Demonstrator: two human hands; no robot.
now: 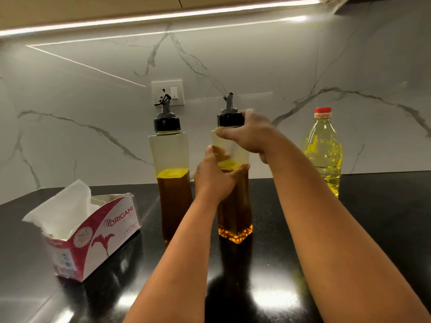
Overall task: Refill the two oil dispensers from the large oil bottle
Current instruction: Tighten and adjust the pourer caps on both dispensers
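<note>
Head view, left to right: tissue box on the table; left dispenser partly behind a forearm; left hand grips the right dispenser mid-body – right hand wraps its black cap; large oil bottle stands far right.

Two bits of print we can read on the counter.

On the red-and-white side of the tissue box we read the brand "ORIGAMI" in red capitals, with a small swirl mark before it; beneath it runs a line of fine script that is too small for us to make out, and a round seal toward the box's left corner is likewise illegible. On the large oil bottle we see a red band just under the cap with pale letters, of which we can read only something like "ortune"; the start is cut off from our view.
</note>
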